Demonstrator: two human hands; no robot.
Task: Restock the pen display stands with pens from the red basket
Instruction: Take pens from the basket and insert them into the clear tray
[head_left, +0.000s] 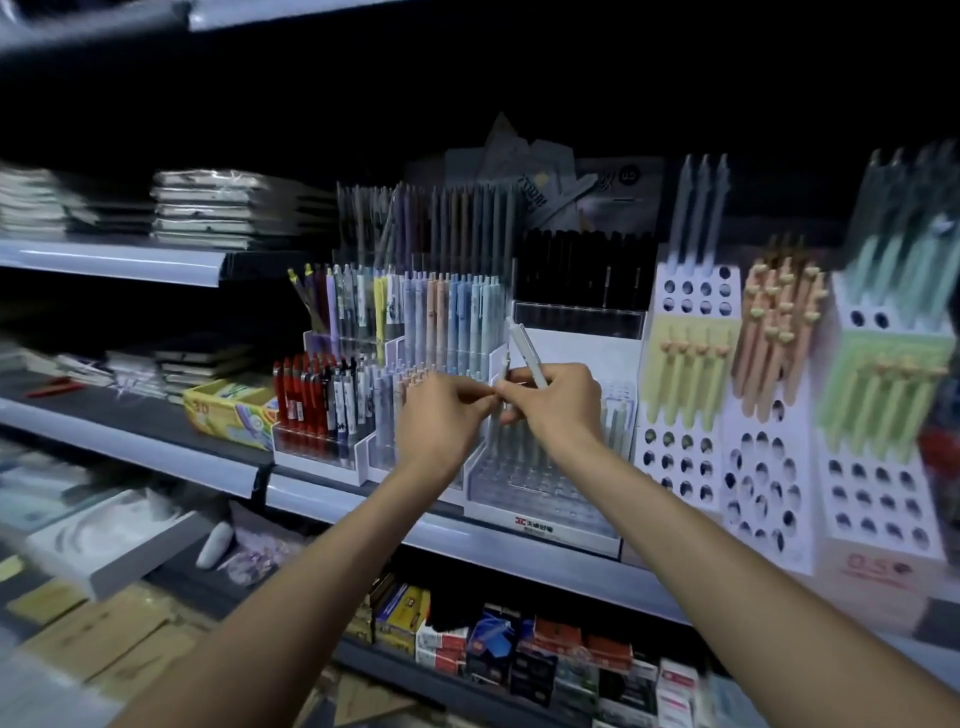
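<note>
My right hand (558, 402) grips a white pen (525, 353) that sticks up and to the left out of the fist. My left hand (441, 410) meets it from the left, its fingertips pinching something small and pale at the right hand's fingers; what it is I cannot tell. Both hands hover in front of a clear tiered pen stand (540, 493) whose front rows of holes are bare. Left of it, stepped stands (332, 447) are packed with red, black and pastel pens. The red basket is out of view.
White cardboard displays (685, 457) with round holes stand at the right, holding green and peach pens. A yellow box (228, 410) sits left of the stands. Notebooks are stacked at the far left, and small boxes fill the shelf below.
</note>
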